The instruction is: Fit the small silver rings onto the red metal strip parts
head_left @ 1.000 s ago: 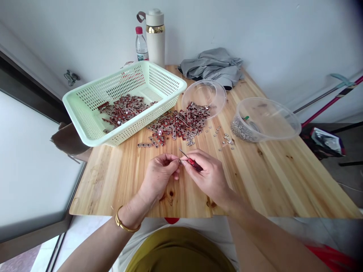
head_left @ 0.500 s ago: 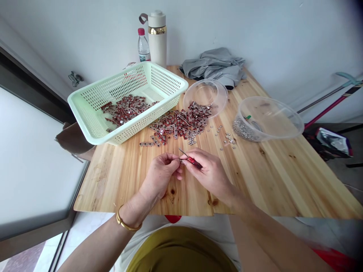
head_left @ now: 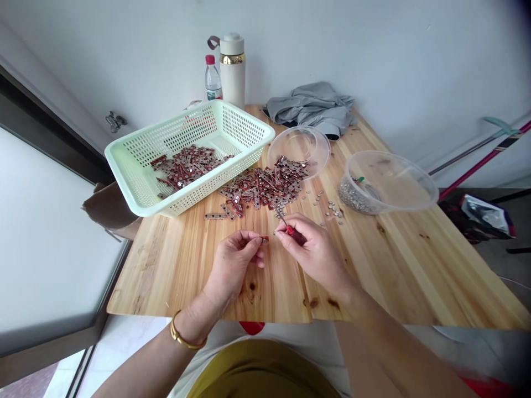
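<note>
The left hand has its thumb and fingers pressed together on a small red strip, so there is no gap left between them. The strip is above the wooden surface, and its visible end looks out toward three o'clock, with the long axis running approximately from nine to three. The right hand is curled around a red-handled tool, whose thin shaft points to eleven o'clock. From the right fingertips, the strip lies near nine o'clock, just beside them but apart; the left hand is the nearer one, because it already holds the strip. A pile of strips is at twelve o'clock from the hands, a green basket at eleven, and a clear tub at two, with loose metal discs before it. Most of the held strip is hidden under the left thumb, so its full length cannot be told. A tiny thing seems to be at the right fingertips, but it is too small to make out. The tool's tip blends with the discs behind it.
</note>
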The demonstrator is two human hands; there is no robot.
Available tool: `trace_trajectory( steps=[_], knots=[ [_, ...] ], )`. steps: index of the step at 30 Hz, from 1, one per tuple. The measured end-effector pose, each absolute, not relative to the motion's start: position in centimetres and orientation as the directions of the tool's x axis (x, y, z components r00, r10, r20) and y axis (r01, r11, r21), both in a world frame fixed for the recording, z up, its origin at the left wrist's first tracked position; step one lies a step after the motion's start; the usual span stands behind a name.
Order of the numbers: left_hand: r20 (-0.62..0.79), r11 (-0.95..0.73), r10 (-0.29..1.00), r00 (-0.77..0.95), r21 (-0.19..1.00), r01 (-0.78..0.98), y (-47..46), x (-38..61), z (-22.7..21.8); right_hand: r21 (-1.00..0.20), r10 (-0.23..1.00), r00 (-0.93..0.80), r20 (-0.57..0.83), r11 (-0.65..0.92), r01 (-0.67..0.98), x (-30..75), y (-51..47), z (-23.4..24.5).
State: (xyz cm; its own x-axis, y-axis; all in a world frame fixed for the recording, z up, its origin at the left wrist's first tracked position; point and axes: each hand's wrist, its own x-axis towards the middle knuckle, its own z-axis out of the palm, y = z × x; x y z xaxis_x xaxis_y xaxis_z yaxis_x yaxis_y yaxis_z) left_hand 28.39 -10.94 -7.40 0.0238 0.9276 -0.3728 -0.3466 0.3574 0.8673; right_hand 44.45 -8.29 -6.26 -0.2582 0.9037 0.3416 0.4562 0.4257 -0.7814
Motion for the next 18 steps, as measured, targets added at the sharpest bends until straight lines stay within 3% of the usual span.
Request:
trace_trajectory(
  steps=[11,18],
  knots=[
    [-0.050,0.045,0.994,-0.094,0.997,-0.056,-11.8,28.0,-7.6,-0.650,0.811,-0.261,0.524,0.578,0.494,43.5,-9.3,-6.1],
    [0.038,-0.030,0.993,-0.108,0.997,0.072,-11.9,27.6,-7.8,-0.634,0.787,-0.242,0.567,0.605,0.481,43.4,-9.5,-5.7]
  ],
)
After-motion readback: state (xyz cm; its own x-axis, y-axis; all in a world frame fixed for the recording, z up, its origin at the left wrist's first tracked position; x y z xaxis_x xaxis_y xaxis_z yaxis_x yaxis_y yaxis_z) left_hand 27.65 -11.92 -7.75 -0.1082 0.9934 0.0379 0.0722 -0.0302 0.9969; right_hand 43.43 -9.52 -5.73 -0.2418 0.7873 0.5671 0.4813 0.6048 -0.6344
